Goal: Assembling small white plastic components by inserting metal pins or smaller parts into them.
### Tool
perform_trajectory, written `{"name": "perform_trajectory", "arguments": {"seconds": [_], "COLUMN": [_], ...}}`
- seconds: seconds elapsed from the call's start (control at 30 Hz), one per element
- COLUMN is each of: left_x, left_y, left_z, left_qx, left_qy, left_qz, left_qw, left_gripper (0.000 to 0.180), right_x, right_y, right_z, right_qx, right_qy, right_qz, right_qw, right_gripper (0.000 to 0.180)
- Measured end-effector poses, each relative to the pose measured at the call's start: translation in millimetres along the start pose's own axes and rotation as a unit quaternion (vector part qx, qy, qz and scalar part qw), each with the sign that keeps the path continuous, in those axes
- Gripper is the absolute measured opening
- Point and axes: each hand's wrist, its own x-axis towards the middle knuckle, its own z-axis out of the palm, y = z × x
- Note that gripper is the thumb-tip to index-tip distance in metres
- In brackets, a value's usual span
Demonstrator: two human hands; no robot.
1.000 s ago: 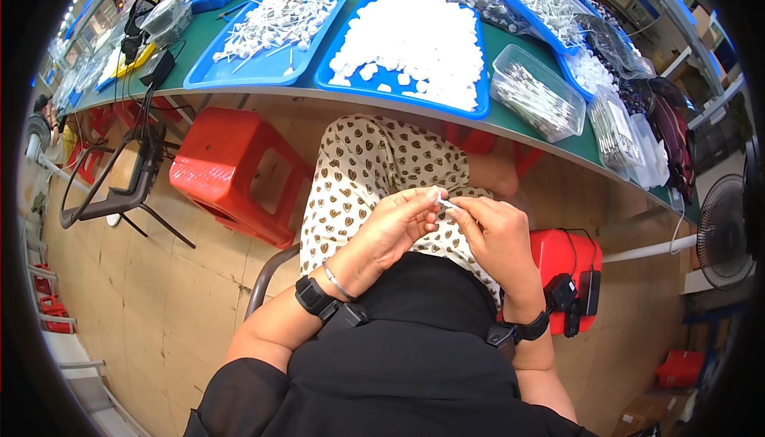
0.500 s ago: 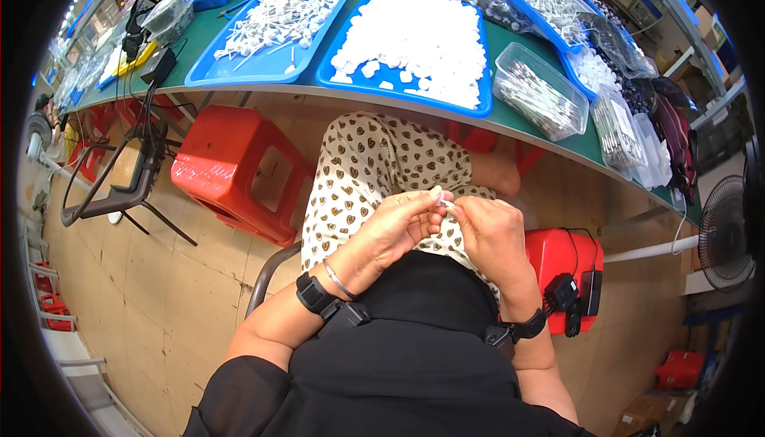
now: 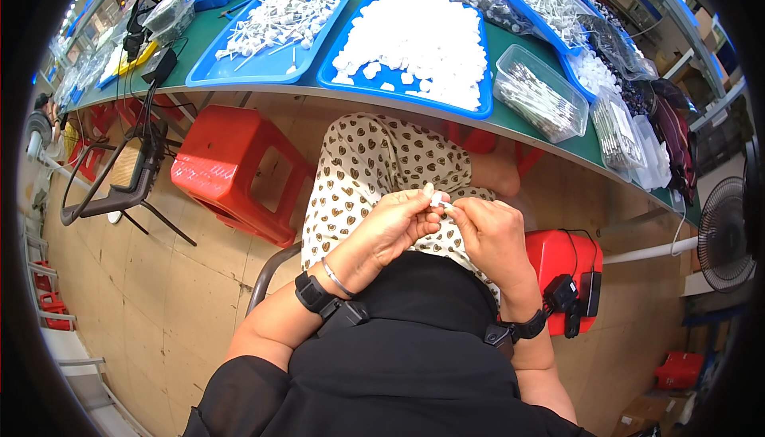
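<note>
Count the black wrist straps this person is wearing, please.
2: one black wrist strap behind the left hand, another black wrist strap behind the right hand. Both wrists show, so probably none is hidden.

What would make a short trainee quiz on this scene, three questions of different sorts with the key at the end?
1. Multiple choice: What do the left hand and right hand hold between them?
A: a fan
B: a white part
C: a stool

2. True or false: A bangle is worn on the left arm.

3. Fill the gap: The big white pile on the table lies in a ____ tray.

Key: 1: B. 2: true. 3: blue.
</note>
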Motion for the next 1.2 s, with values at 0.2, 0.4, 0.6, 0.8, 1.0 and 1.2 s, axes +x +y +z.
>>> {"name": "perform_trajectory", "arguments": {"seconds": [0.2, 0.4, 0.6, 0.8, 1.0, 1.2], "left_x": [-2, -1, -1, 3, 2, -2], "left_y": [-1, -4, -5, -7, -1, 7], "left_z": [12, 11, 7, 0, 5, 11], "left_qx": [-0.042, -0.044, -0.064, -0.059, -0.011, -0.001], "left_qy": [0.008, 0.006, 0.002, -0.016, 0.003, 0.025], "left_qz": [0.003, -0.037, -0.062, -0.078, -0.029, 0.001], "left_qw": [0.999, 0.998, 0.996, 0.995, 1.000, 1.000], "left_gripper": [0.029, 0.026, 0.022, 0.020, 0.023, 0.025], "right_x": [0, -1, 2, 2, 1, -1], "right_y": [1, 2, -3, -2, 8, 8], "right_z": [-1, -1, -1, 3, 9, 13], "right_qx": [-0.003, -0.034, -0.087, -0.104, -0.073, -0.025], "right_qy": [0.002, -0.001, -0.014, -0.025, -0.002, 0.018], "right_qz": [0.019, -0.016, -0.044, -0.059, -0.052, 0.001], "right_qw": [1.000, 0.999, 0.995, 0.993, 0.996, 1.000], "right_gripper": [0.010, 0.005, 0.009, 0.012, 0.011, 0.009]}}
